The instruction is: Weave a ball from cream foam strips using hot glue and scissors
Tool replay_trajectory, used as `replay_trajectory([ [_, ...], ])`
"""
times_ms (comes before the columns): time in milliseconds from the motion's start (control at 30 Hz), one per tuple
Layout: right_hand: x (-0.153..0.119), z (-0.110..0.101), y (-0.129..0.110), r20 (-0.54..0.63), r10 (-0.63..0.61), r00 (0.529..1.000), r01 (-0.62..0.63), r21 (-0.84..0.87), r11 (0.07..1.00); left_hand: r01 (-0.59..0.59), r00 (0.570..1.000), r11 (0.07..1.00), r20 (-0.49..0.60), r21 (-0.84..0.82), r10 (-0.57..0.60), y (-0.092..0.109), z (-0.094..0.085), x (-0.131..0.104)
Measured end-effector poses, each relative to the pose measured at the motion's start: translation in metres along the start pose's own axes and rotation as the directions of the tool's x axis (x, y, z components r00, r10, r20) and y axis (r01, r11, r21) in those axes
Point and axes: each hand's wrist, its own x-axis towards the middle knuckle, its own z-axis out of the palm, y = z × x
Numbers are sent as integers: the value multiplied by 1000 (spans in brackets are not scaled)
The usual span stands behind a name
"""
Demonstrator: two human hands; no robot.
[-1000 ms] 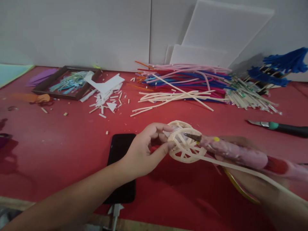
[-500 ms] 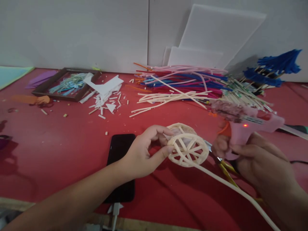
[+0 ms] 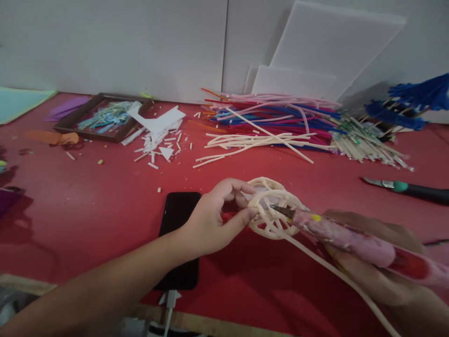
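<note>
Between thumb and fingers, my left hand pinches the edge of a cream round openwork piece with spoke-like strips. A long cream strip trails from it toward the lower right. My right hand is closed around a pink glue gun, partly hidden behind it. The metal nozzle of the gun points left and sits at the spokes; whether it touches them I cannot tell. A black phone with a white cable lies under my left wrist.
Cream sticks and coloured stems lie at the back. White scraps and a brown frame are left of them. A knife lies at the right, blade pointing left. White boards lean on the wall.
My right hand has turned the glue gun from pointing sideways and brought its nozzle left onto the openwork piece. My left hand keeps its pinch. The view has shifted slightly.
</note>
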Motion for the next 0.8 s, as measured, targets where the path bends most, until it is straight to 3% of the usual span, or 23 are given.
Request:
replay_trajectory([
  [133, 0, -3, 4, 67, -202, 977, 202, 2, 979, 8, 1000, 1000, 7, -4, -8, 0, 0, 0],
  [333, 0, -1, 1, 55, -117, 992, 115, 38, 993, -15, 1000, 1000, 8, -5, 15, 1, 1, 0],
  [500, 1, 1, 4, 78, -188, 979, 185, 41, 982, 3, 1000, 1000, 19, -7, -3, 1, 1, -1],
  [700, 4, 6, -2, -84, -246, 966, 243, -47, 969, -34, 999, 999, 21, -16, 35, 1, 0, -1],
  [800, 4, 4, -3, -2, -170, 985, 170, -9, 985, -22, 1000, 1000, 22, -21, 23, 1, 0, 0],
])
